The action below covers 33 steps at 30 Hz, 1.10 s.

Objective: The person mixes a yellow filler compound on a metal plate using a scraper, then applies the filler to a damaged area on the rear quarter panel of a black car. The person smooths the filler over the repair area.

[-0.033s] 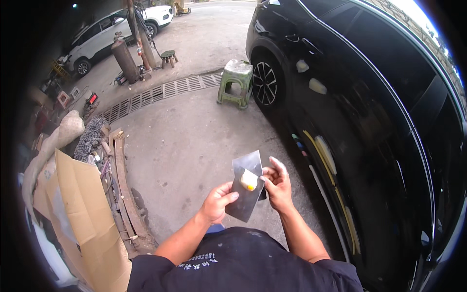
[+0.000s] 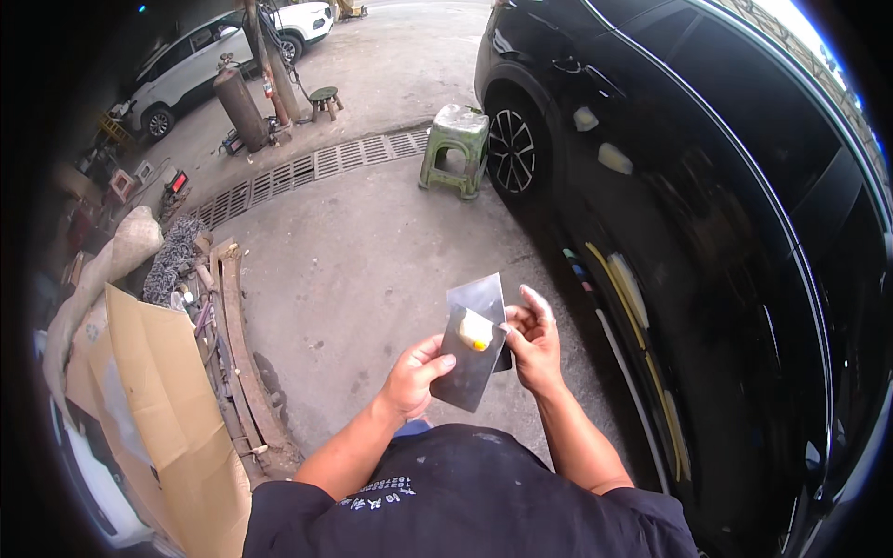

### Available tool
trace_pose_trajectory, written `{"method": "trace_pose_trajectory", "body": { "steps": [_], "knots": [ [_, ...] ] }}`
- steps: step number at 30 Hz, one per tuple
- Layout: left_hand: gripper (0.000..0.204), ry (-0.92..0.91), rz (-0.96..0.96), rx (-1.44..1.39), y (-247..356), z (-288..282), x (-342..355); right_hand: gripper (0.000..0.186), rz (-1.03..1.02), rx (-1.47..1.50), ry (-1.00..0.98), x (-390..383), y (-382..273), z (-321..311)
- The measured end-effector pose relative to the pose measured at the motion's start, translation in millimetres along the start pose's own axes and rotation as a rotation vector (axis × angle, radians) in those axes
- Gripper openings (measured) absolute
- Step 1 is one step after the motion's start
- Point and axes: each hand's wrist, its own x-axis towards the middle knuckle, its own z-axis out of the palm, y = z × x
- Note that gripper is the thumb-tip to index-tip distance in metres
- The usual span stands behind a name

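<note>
In my left hand point(image 2: 411, 379) is a flat grey metal putty blade point(image 2: 470, 377), gripped at its left edge with the thumb on its face. A lump of cream putty point(image 2: 473, 327) with a spot of yellow paste point(image 2: 479, 344) lies on the blade's upper half. My right hand point(image 2: 533, 349) is closed at the blade's right edge, thumb and index finger pinched and the other fingers raised and whitened. A dark flat piece point(image 2: 503, 359) shows behind that edge, by the right hand; most of it is hidden.
A black car point(image 2: 688, 223) with pale filler patches point(image 2: 614, 158) stands along the right. Ahead is a green plastic stool point(image 2: 456, 153) near its wheel, beyond it a floor grate point(image 2: 344, 160). Cardboard point(image 2: 177, 400) and scrap lie to the left; a gas cylinder point(image 2: 240, 110) stands farther back.
The view has shifted slightly. Both hands and the blade sit a little higher in the picture, with the grips unchanged.
</note>
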Motion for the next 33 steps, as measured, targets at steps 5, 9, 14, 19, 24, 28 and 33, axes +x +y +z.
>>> {"method": "trace_pose_trajectory", "body": {
  "steps": [5,9,14,19,24,28,33],
  "knots": [
    [0.028,0.209,0.222,0.003,70,-48,11,0.064,0.004,0.054,0.066,68,11,39],
    [0.026,0.332,0.339,-0.025,103,-75,27,0.063,0.180,-0.122,-0.073,97,35,68],
    [0.027,0.528,0.404,0.068,126,-111,59,0.061,0.190,-0.095,-0.149,135,83,114],
    [0.030,0.689,0.451,0.201,147,-162,100,0.060,0.216,0.133,-0.252,199,117,146],
    [0.034,0.818,0.496,0.216,179,-190,159,0.065,0.362,0.261,-0.330,285,139,171],
    [0.038,0.838,0.527,0.316,209,-205,206,0.064,0.444,0.306,-0.351,354,148,179],
    [0.045,0.911,0.258,0.577,229,-259,190,0.062,0.487,0.319,-0.308,428,157,187]
  ]
}}
